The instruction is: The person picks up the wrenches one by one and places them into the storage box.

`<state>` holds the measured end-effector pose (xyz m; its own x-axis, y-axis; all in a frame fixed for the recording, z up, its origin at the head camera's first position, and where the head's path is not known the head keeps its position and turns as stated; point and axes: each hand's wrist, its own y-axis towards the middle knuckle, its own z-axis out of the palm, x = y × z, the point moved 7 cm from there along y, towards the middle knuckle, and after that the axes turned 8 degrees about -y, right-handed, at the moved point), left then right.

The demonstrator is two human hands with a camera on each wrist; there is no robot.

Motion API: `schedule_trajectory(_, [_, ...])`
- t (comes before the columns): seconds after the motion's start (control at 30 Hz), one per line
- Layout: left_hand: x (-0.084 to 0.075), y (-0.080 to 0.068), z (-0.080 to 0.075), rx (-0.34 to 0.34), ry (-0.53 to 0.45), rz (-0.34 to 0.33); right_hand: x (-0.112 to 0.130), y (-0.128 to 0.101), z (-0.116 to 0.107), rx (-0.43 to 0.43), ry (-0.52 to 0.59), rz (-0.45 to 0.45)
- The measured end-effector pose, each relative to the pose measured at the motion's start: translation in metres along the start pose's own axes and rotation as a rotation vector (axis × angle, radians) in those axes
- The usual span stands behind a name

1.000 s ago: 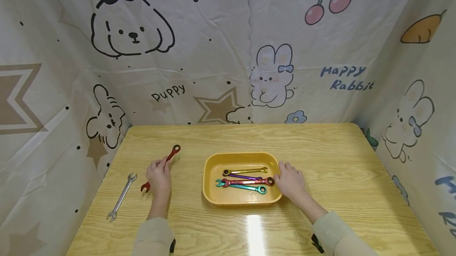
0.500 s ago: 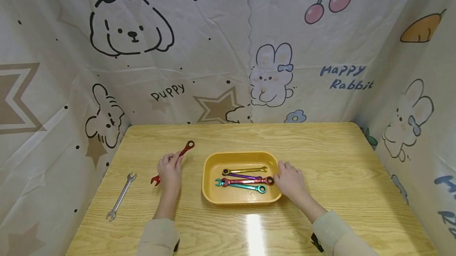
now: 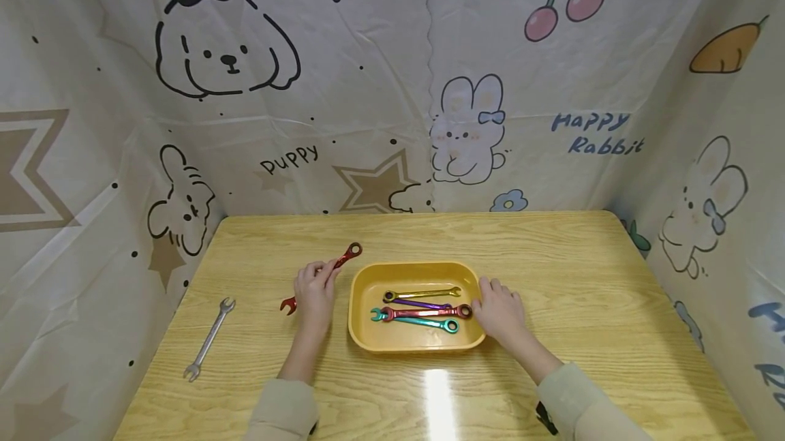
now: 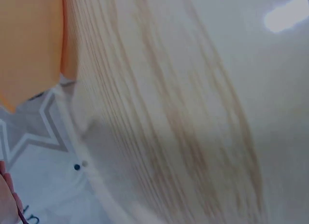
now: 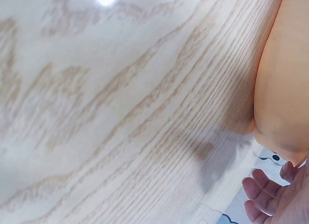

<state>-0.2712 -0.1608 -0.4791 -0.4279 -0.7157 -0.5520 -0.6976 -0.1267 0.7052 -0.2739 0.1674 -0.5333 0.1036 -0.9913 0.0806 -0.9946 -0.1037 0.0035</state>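
Note:
My left hand (image 3: 315, 291) grips a red combination wrench (image 3: 348, 255) by its middle, close to the left side of a yellow tray (image 3: 356, 328). The ring end points up and right; the open end (image 3: 288, 305) shows left of the hand. At the tray's right rim my right hand (image 3: 499, 308) holds the edge, its thumb side overlapping the rim. In the right wrist view the other fingers (image 5: 263, 192) bend loosely outside the tray wall (image 5: 282, 89). Inside the tray lie a gold wrench (image 3: 423, 294), a purple wrench (image 3: 423, 304), a pinkish-red wrench (image 3: 423, 313) and a teal wrench (image 3: 426, 322).
A silver wrench (image 3: 210, 341) lies slanted on the left of the wood-grain table (image 3: 570, 270). Printed cloth (image 3: 368, 100) hangs behind the table and along both sides. The tray wall (image 4: 31, 45) fills the upper left of the left wrist view.
My left hand has carried the red combination wrench to the right, toward the tray. The right hand, the tray and the silver wrench have stayed in place.

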Motion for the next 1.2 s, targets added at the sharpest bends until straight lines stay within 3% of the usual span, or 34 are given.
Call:
schedule_trajectory(0.73, [-0.046,-0.014,0.035,0.143,-0.035,0.099,-0.001,0.0,0.001,0.01,0.01,0.004])
schedule_trajectory(1.2, [-0.071,-0.028,0.049,0.176,-0.093,0.215,-0.001,0.0,0.001,0.014,0.018,0.005])
